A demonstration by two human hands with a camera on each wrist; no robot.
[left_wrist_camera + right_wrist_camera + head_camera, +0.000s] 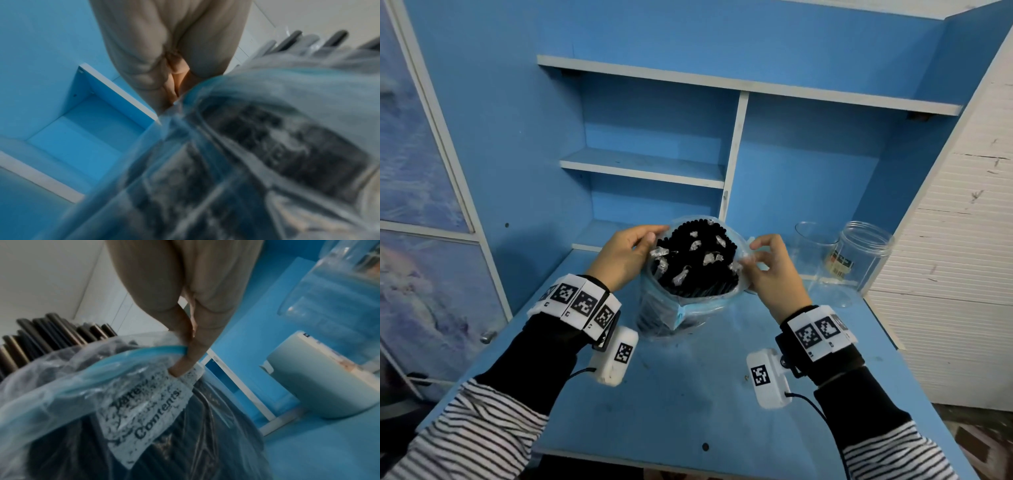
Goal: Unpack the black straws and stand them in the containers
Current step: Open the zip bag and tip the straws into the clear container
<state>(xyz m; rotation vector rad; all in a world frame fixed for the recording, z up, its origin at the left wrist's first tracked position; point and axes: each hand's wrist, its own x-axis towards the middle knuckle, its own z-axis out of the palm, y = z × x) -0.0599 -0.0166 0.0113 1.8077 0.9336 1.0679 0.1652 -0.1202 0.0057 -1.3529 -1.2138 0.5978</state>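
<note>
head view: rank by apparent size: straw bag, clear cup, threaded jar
1. straw bag, clearly largest, though also nearest the camera.
2-3. threaded jar and clear cup: similar, overlapping and transparent, so unranked.

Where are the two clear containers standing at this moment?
In the head view, the two clear containers stand on the blue desk at its back right corner, just right of the right hand.
</note>
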